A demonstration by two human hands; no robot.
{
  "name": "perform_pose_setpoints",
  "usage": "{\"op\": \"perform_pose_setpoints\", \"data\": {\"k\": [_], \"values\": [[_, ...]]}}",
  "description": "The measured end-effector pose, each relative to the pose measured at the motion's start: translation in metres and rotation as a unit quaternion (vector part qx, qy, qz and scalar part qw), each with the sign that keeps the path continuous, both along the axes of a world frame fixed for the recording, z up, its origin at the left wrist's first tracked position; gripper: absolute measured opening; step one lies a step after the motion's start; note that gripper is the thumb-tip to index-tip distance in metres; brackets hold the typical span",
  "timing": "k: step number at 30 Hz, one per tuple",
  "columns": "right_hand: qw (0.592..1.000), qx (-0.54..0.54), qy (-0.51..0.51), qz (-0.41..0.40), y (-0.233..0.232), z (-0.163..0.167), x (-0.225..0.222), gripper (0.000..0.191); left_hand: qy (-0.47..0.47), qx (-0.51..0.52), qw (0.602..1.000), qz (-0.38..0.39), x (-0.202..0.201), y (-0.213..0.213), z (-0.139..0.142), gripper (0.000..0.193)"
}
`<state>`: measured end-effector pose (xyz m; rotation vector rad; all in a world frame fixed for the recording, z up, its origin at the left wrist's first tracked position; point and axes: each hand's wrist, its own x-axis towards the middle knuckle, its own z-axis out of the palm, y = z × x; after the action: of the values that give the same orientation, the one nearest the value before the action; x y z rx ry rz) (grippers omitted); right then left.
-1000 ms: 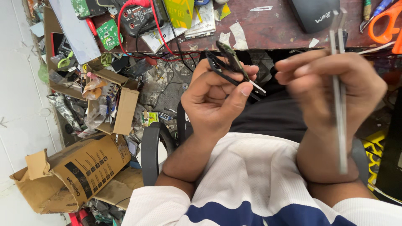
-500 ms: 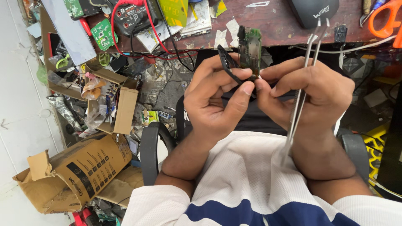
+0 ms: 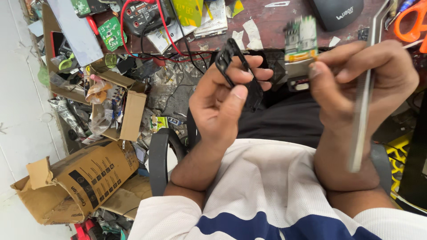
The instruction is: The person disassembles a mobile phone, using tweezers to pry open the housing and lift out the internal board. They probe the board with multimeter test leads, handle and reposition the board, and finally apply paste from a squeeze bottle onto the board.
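My left hand (image 3: 222, 104) is closed on a black plastic frame (image 3: 240, 73), thumb pressing its lower part, fingers curled over the upper edge. The frame is tilted, held over my lap in front of the table (image 3: 275, 20) edge.

My right hand (image 3: 364, 84) pinches a small green circuit board (image 3: 301, 40) between thumb and forefinger; the board stands upright and is blurred. The same hand has long metal tweezers (image 3: 362, 111) tucked under the fingers, running from above the knuckles down past the wrist. Cannot tell whether the tweezer tips hold anything.

The hands are apart, frame and board near each other but not touching.

On the table beyond: a black mouse (image 3: 336, 13) just above the board, orange scissors (image 3: 411, 22) at the far right, a scalpel blade (image 3: 276, 4), scraps of white tape (image 3: 254, 32). To the left a black multimeter (image 3: 142, 15) with red leads (image 3: 165, 33) looping across the table, and a green board (image 3: 109, 33) beside it.

On the floor to my left: an open small cardboard box (image 3: 129, 113) full of parts, and a bigger crushed brown carton (image 3: 78, 180) below it. A black chair arm (image 3: 161, 158) sits beside my left forearm.
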<state>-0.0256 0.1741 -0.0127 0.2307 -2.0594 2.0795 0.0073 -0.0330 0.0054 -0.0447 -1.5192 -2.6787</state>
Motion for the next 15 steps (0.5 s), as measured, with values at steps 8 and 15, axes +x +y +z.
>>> {"op": "perform_pose_setpoints", "data": {"k": [8,15], "values": [[0.983,-0.167,-0.068,-0.015,0.006,-0.014,0.000,0.031,-0.072,0.182,0.979,-0.054,-0.008,-0.008,-0.010,0.012],[0.971,-0.225,-0.073,0.012,0.007,-0.015,-0.003,0.034,-0.043,-0.018,0.999,-0.012,-0.005,0.009,-0.014,0.007]]}}
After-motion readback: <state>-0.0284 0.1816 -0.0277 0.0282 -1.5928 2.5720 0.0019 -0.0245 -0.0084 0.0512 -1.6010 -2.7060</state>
